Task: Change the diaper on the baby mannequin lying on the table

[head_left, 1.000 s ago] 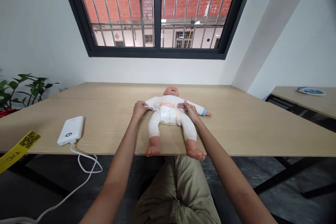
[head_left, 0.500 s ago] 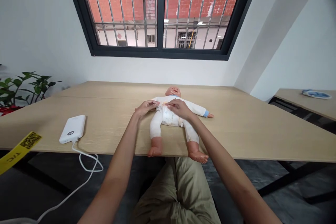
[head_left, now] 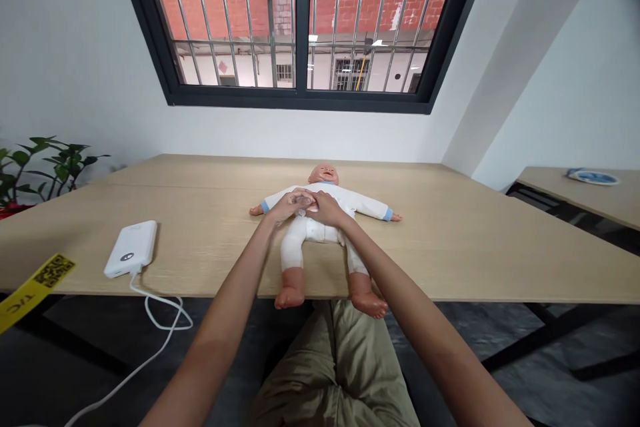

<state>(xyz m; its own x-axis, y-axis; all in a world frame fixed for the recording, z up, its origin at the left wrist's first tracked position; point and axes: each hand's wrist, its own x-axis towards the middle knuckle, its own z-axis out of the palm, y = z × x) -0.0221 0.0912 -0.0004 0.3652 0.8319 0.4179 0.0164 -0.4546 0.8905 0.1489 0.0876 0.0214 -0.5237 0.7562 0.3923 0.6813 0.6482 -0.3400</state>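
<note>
A baby doll (head_left: 363, 203) in a white suit with blue cuffs lies on its back on the table, head away from me and feet at the front edge. A white diaper (head_left: 323, 232) is around its hips. My left hand (head_left: 291, 205) is closed at the diaper's front waist, fingers curled inward. Right beside it, my right hand (head_left: 327, 208) is closed on the same waist area, its fingertips meeting those of the left. The two hands cover the doll's belly and the top edge of the diaper, so the part they grip is mostly hidden.
A white power bank (head_left: 131, 248) lies at left on the wooden table (head_left: 465, 247), its white cable (head_left: 159, 345) hanging over the front edge. A potted plant (head_left: 47, 163) stands far left. At right, a second table (head_left: 595, 200) carries a blue and white item (head_left: 594, 177).
My left hand has moved right along the diaper's waist to meet my right hand, uncovering the doll's arm on the left. The view has shifted slightly.
</note>
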